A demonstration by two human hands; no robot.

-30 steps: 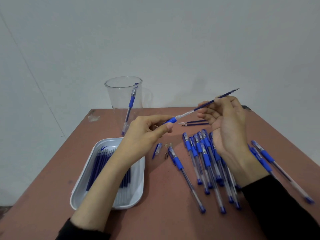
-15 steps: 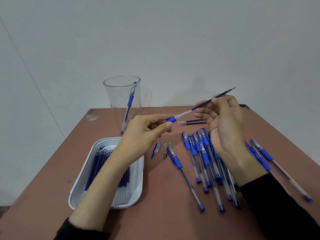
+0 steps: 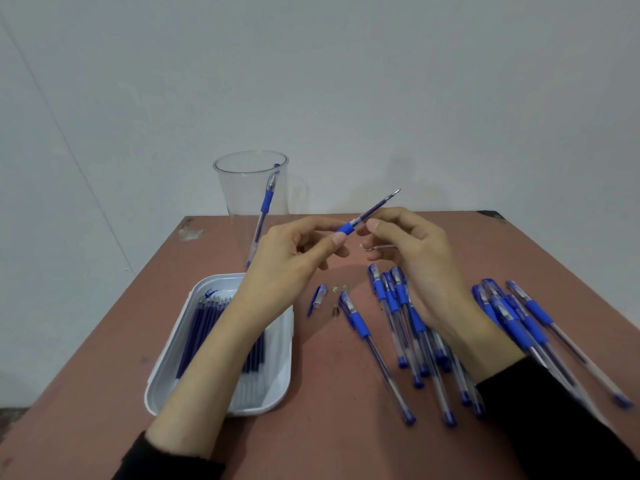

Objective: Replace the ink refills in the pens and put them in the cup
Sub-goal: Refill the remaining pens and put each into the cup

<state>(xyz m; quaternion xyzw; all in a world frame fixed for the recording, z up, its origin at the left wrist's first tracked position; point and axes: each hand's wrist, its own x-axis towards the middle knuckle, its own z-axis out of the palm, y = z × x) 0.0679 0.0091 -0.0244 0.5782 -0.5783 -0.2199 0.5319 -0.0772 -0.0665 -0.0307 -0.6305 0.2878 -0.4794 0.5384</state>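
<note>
– Both grips closed: left grip (image 3: 294, 261) on the pen (image 3: 344, 230), right grip (image 3: 415, 258) on its protruding refill (image 3: 381, 202), over the desk (image 3: 329, 427), short of the cup (image 3: 239, 188).
– Hazard: a skewed push could have bent the refill.

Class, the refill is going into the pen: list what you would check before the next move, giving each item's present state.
1. Left hand grips the pen's blue rubber grip: ok.
2. Dark blue ink refill fully inside: not ok, most sticks out.
3. Right hand holding the refill: cannot tell.
4. Small metal tip cone and blue pen cap lie nearby on the brown table: ok.
5. Clear plastic cup upright: ok.
</note>
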